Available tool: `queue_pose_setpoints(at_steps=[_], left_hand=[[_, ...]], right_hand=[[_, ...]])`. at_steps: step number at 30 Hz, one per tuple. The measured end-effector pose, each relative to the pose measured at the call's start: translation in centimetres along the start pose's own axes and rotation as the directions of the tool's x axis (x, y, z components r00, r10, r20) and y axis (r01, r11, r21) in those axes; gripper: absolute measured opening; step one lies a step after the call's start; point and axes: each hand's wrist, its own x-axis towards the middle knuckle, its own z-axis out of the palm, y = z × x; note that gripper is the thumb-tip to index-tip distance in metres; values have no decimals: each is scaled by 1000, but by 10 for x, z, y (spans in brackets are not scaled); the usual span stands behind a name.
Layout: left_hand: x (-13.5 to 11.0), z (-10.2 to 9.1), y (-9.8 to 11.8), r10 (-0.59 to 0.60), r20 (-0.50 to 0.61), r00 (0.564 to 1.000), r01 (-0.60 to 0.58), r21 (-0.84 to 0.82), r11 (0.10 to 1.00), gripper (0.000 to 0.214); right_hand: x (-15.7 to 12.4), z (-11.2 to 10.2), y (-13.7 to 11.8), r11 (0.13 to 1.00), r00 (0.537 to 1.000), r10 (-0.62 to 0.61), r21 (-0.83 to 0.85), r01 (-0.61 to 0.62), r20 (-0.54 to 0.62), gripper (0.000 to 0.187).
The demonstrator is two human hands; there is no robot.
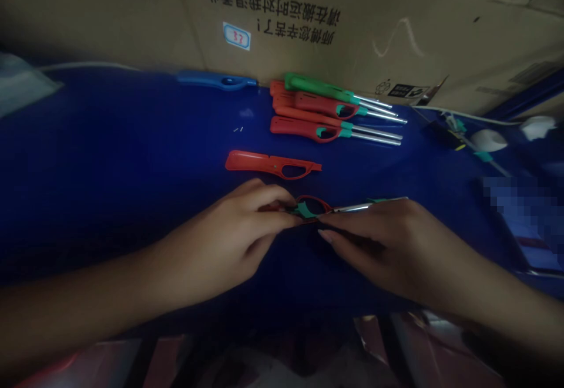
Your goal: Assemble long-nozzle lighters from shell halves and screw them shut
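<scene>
Both hands work on a red long-necked gas lighter (314, 205) with a green trigger and a metal tube, low over the blue table. My left hand (247, 223) is closed on its handle end, thumb and forefinger beside the trigger. My right hand (388, 229) pinches the lighter near the loop and the start of the tube; its fingers partly cover the tube. Just beyond the hands lies a loose red handle shell (273, 165) with no tube. How the parts inside the held lighter sit is hidden by my fingers.
Several red lighters and a green lighter (317, 87) lie piled against a cardboard box (176, 30). A blue handle shell (215, 80) lies left of them. Two tiny pins (238, 130) rest on the blue table (132, 159). Loose parts and a white cable sit at right.
</scene>
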Motion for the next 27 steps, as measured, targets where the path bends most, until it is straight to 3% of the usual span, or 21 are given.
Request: queue_pose_setpoints(at_steps=[12, 27], left_hand=[[-2, -1, -2, 29, -13, 999, -28, 37, 999, 45], [-1, -2, -1, 35, 15, 999, -36, 62, 997, 40]], right_hand=[[2, 6, -3, 995, 997, -78, 67, 78, -3, 21], [3, 7, -4, 994, 996, -84, 70, 83, 10, 16]])
